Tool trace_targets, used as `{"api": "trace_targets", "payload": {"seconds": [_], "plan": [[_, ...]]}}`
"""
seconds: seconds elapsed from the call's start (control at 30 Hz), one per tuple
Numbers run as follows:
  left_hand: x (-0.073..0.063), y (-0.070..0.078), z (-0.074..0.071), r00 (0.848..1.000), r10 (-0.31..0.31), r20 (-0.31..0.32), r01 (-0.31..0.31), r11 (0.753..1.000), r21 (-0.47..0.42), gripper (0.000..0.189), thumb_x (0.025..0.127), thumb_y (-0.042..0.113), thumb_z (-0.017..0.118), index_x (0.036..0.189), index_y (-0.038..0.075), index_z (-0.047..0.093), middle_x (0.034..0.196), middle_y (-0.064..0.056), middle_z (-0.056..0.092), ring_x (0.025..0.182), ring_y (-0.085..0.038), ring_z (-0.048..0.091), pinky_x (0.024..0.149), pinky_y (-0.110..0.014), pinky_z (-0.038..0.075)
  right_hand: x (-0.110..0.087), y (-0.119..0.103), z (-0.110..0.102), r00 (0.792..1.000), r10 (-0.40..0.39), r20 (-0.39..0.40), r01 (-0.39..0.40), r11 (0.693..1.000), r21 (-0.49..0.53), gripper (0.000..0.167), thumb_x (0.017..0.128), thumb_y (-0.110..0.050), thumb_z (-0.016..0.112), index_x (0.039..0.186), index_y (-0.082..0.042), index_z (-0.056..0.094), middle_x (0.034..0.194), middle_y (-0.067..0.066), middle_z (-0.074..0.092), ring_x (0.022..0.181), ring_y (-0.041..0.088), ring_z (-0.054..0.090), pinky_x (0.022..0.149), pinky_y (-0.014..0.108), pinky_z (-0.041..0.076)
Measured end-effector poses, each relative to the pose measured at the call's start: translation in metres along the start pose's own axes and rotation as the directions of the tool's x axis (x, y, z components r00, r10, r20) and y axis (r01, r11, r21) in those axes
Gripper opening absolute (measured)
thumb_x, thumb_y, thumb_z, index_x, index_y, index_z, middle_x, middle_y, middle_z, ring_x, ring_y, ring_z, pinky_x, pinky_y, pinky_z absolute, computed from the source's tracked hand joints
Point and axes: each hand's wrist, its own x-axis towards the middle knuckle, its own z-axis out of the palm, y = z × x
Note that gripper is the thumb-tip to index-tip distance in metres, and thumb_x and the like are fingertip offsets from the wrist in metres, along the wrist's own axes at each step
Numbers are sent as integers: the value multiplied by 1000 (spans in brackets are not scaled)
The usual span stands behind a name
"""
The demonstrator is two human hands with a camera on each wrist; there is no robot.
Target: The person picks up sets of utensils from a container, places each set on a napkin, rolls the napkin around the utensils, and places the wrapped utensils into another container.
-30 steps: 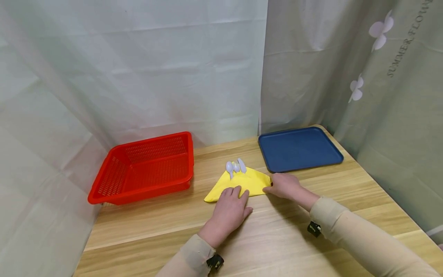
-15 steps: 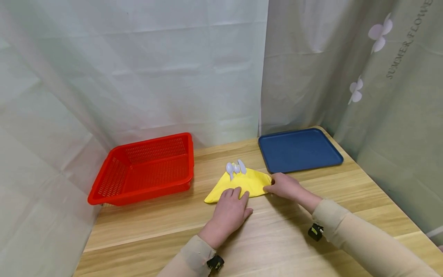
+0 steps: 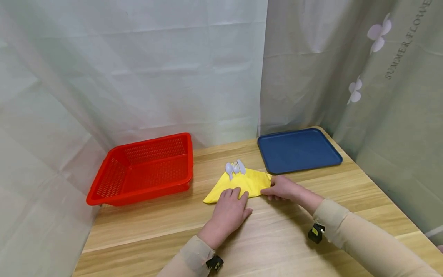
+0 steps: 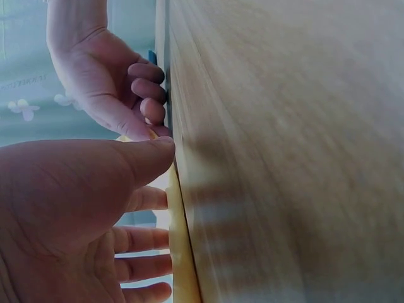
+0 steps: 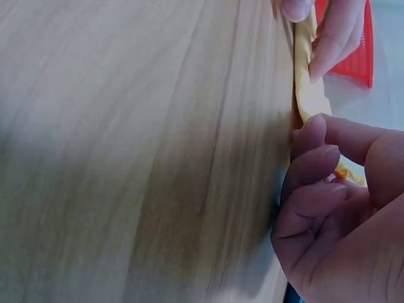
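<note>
A yellow napkin (image 3: 255, 183), folded to a rough triangle, lies on the table in the head view. From its upper fold stick out a pale spoon (image 3: 229, 169), a fork (image 3: 235, 167) and a knife (image 3: 241, 166), their lower parts hidden in the napkin. My left hand (image 3: 230, 211) rests its spread fingertips on the napkin's near edge. At the right corner, my right hand (image 3: 285, 188) pinches the napkin between thumb and curled fingers. The right wrist view shows the thumb and fingers (image 5: 312, 164) closed at the yellow edge.
To the left stands a red perforated basket (image 3: 149, 169) with nothing in it. A blue tray (image 3: 299, 150) lies at the back right, just beyond my right hand. Pale curtains (image 3: 155, 69) hang behind and beside the wooden table (image 3: 145, 234).
My right hand has shifted slightly at the napkin's right corner, with its lower fingers now showing beneath. The left hand and the cutlery stay in place.
</note>
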Motion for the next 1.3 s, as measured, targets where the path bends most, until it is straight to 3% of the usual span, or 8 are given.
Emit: {"api": "trace_targets", "payload": {"seconds": [0.33, 0.57, 0.83, 0.93, 1.3], "plan": [[1, 0, -3, 1000, 5, -2, -5, 1000, -2, 60, 109, 55, 66, 153, 13, 66, 144, -14, 64, 129, -33, 60, 115, -49, 49, -1, -5, 3, 997, -50, -51, 52, 998, 42, 21, 103, -22, 79, 90, -7, 73, 69, 6, 68, 53, 13, 51, 49, 23, 39], [2, -1, -2, 1000, 7, -2, -7, 1000, 7, 60, 109, 55, 67, 153, 14, 66, 142, -12, 64, 127, -32, 60, 114, -48, 50, -5, -13, 5, 989, -110, -102, 105, 993, -57, 21, 103, -25, 80, 90, -12, 71, 70, 8, 67, 56, 16, 54, 53, 27, 41], [2, -1, -1, 1000, 5, -3, -5, 1000, 3, 59, 108, 54, 67, 151, 14, 67, 142, -13, 64, 127, -33, 60, 114, -48, 50, -4, -16, 11, 952, -239, -190, 207, 963, -175, 19, 99, -24, 84, 88, -12, 73, 82, -2, 69, 70, 15, 56, 65, 31, 46], [2, -1, -2, 1000, 4, 0, -4, 1000, -4, 58, 108, 54, 68, 151, 14, 67, 144, -13, 64, 129, -33, 60, 115, -48, 49, -3, -17, 14, 942, -268, -201, 230, 954, -194, 19, 99, -23, 84, 87, -12, 73, 89, -1, 71, 75, 16, 56, 69, 32, 47], [0, -2, -2, 1000, 8, -2, -9, 1000, -25, 57, 108, 52, 69, 150, 14, 68, 143, -13, 63, 129, -33, 60, 115, -49, 49, 1, -16, 22, 888, -415, -200, 375, 903, -209, 26, 99, -15, 84, 84, -14, 64, 90, -3, 67, 86, 16, 60, 81, 37, 53]]}}
